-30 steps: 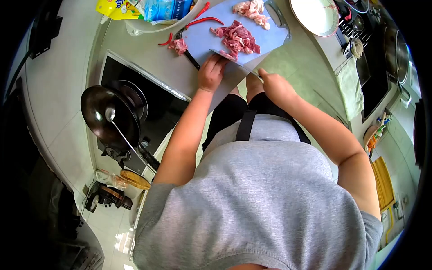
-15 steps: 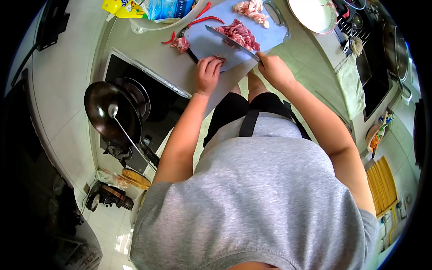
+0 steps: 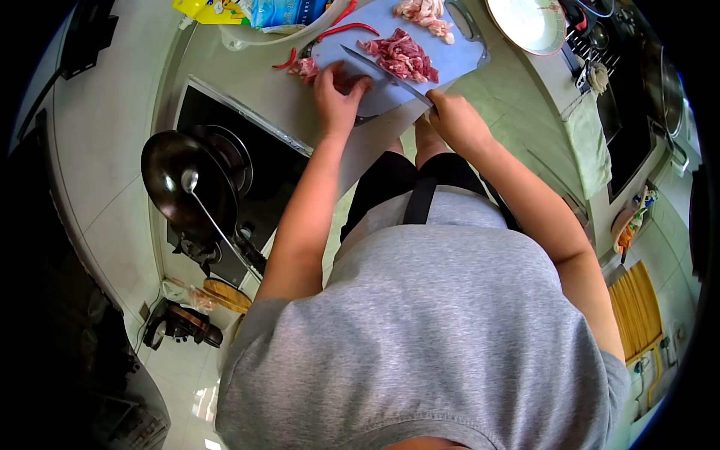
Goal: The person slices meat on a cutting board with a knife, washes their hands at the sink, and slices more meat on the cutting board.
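Note:
My right hand is wrapped round the handle of a knife, whose blade slants up and left over the blue cutting board. Just beyond the blade lies a pile of cut red meat. Paler, fatty meat sits at the board's far side. My left hand is at the board's left part, thumb and fingers curved round a dark red piece of meat that they partly hide. A smaller lump of meat is at the board's left edge, near red chilies.
A wok with a ladle stands on the stove at the left. Beyond the board are a plastic basin and food packets. A white bowl and a cloth are on the right counter.
The knife has come up from beside my left hand to the meat pile's near edge. My left hand first drew back from the blade, then moved up and spread round a piece of meat.

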{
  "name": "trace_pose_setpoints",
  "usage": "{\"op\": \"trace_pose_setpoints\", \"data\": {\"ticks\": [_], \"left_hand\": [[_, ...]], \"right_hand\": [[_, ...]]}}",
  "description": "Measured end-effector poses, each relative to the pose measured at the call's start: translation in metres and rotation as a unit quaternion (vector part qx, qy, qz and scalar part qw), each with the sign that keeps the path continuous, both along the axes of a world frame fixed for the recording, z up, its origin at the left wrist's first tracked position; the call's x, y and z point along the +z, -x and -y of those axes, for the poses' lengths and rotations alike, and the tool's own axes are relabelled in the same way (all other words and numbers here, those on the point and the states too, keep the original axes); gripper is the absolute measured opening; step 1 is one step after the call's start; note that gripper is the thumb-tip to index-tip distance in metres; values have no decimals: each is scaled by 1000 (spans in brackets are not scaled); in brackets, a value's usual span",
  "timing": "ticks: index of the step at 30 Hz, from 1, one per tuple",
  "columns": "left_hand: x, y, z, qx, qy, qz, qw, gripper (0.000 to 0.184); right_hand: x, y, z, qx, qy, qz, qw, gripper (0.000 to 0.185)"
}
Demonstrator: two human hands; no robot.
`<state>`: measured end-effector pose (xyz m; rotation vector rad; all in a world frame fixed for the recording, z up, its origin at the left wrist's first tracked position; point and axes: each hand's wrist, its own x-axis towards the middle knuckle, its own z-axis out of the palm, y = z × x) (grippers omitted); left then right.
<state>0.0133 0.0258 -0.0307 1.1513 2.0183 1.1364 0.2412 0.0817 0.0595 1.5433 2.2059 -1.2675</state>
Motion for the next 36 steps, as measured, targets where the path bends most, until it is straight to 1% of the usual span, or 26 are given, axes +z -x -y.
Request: {"op": "trace_pose_setpoints", "data": {"ticks": [1, 2, 4, 5, 6, 8, 9, 11, 12, 14, 15, 17, 18, 20, 21, 23, 24, 26, 28, 30, 31, 33, 36], "left_hand": [[-1, 3, 1, 0, 0, 0, 1000, 25], [-1, 5, 5, -43, -45, -75, 995, 21], [6, 10, 10, -129, -133, -223, 957, 17], [7, 9, 10, -167, -143, -219, 951, 22], [3, 7, 10, -167, -143, -219, 951, 22], [-11, 5, 12, -185, -165, -219, 944, 26], [-16, 5, 13, -179, -165, -231, 942, 24], [-27, 4, 17, -170, -171, -220, 945, 23], [-30, 4, 18, -160, -177, -211, 948, 22], [-35, 3, 19, -152, -177, -209, 950, 20], [-37, 3, 20, -145, -177, -207, 951, 19], [-41, 2, 21, -144, -177, -206, 952, 18], [-42, 2, 21, -142, -175, -206, 952, 17], [-47, 4, 19, -150, -179, -205, 951, 17], [-49, 4, 22, -159, -182, -203, 949, 17], [-49, 2, 22, -166, -179, -210, 947, 18], [-47, 3, 21, -175, -180, -217, 943, 20], [-44, 1, 22, -175, -176, -223, 943, 21], [-42, -1, 24, -176, -172, -221, 944, 22], [-40, 0, 24, -190, -176, -210, 943, 23], [-34, 1, 21, -188, -176, -209, 943, 23], [-26, 2, 17, -196, -208, -207, 935, 24], [-27, 1, 17, -179, -206, -181, 945, 24]], "right_hand": [[-1, -1, 0, -3, 2, 3, 1000, 32], [-2, -2, 1, -6, 5, 6, 1000, 32], [1, 1, 2, 5, 6, 12, 1000, 30], [4, 2, 1, 17, 4, 18, 1000, 29], [7, 4, 2, 17, 4, 18, 1000, 29], [13, 7, 3, 55, -4, 35, 998, 20], [13, 7, 4, 55, -3, 36, 998, 20], [13, 7, 6, 77, -6, 53, 996, 27], [14, 5, 7, 77, -5, 54, 995, 27], [15, 1, 8, 115, -15, 47, 992, 42], [20, 2, 8, 116, -15, 49, 992, 42], [30, 6, 6, 112, -1, 70, 991, 55], [28, 7, 6, 114, -1, 71, 991, 55], [15, 11, 8, 110, -8, 73, 991, 42], [-1, 17, 8, 112, -5, 73, 991, 42], [-39, 41, 0, 118, -61, 28, 991, 24], [-41, 51, -4, 118, -63, 24, 991, 24], [-40, 63, -10, 144, -72, 6, 987, 18], [-38, 45, -7, 141, -74, 5, 987, 21], [-26, 23, -2, 81, -43, 56, 994, 23], [-21, 15, -2, 83, -44, 57, 994, 23], [-9, 6, -4, 52, -11, 87, 995, 34], [4, 8, -7, 82, -9, 79, 993, 34]]}}
